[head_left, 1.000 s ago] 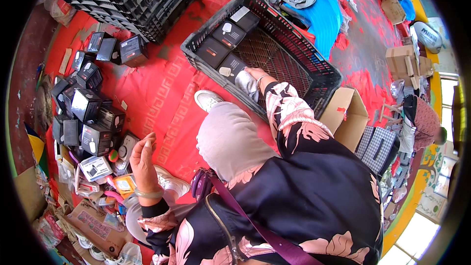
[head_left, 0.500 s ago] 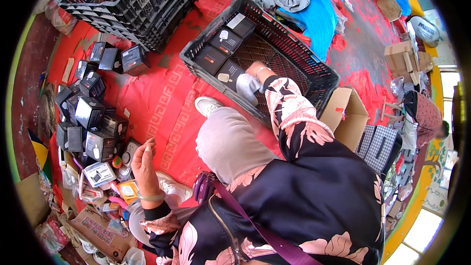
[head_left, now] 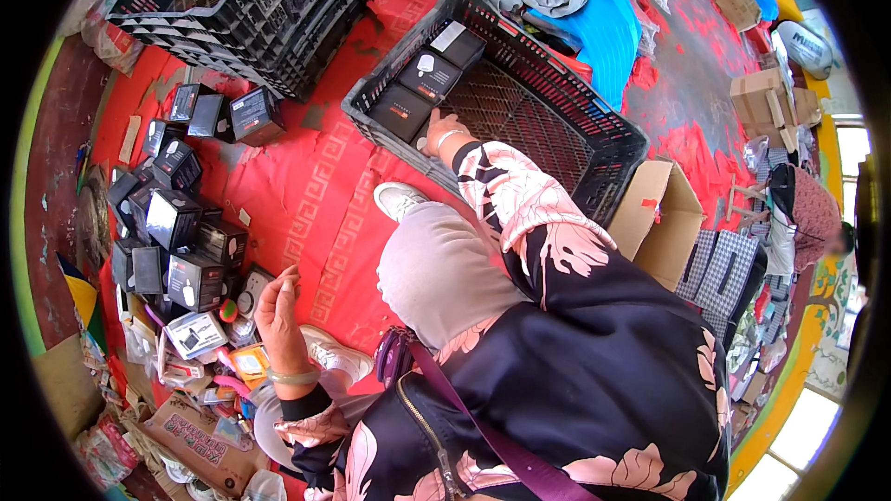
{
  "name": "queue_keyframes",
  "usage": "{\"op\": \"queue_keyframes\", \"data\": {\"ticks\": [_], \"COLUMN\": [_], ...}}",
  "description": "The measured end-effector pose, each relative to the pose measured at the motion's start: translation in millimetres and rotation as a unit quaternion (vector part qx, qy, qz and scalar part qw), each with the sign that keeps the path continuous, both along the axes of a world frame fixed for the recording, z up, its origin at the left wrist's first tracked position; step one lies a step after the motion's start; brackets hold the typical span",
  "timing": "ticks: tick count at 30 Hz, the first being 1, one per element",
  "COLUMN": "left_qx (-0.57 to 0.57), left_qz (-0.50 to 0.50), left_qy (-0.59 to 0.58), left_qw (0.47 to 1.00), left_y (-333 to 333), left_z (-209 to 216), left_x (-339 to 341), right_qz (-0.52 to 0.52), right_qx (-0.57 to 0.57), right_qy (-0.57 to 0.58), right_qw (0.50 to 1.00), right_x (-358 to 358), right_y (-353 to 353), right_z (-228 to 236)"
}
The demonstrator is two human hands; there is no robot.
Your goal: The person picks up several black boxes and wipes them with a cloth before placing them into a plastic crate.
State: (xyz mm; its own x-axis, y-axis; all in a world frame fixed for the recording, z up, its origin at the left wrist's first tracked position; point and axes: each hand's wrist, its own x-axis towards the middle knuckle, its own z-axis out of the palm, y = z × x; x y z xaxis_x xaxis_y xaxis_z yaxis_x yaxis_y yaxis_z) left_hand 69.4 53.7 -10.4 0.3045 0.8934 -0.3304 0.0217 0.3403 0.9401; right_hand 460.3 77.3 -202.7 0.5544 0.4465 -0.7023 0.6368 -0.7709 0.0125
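Black crate (head_left: 594, 121) holds three black boxes (head_left: 429, 76).

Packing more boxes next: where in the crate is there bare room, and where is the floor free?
The crate has bare mesh right of the three black boxes by the right hand. Red mat between crate and box pile is free. Around the left hand it is crowded.

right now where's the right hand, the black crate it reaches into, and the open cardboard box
right hand (head_left: 439, 133), head view, back of the hand
black crate (head_left: 594, 121), head view, far rim
open cardboard box (head_left: 664, 227), head view, inner wall
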Motion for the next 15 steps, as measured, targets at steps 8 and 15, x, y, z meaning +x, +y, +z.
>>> {"op": "queue_keyframes", "data": {"ticks": [8,15], "left_qx": [-0.002,0.003], "left_qz": [0.000,-0.012], "left_qy": [0.009,0.003], "left_qw": [1.000,1.000], "left_y": [0,3], "left_z": [-2,-2], "left_x": [1,1], "right_qz": [-0.035,-0.203], "right_qx": [-0.013,-0.060], "right_qy": [0.002,0.019], "right_qw": [0.999,0.977], "right_x": [-3,45], "right_y": [-11,-72], "right_z": [19,-28]}}
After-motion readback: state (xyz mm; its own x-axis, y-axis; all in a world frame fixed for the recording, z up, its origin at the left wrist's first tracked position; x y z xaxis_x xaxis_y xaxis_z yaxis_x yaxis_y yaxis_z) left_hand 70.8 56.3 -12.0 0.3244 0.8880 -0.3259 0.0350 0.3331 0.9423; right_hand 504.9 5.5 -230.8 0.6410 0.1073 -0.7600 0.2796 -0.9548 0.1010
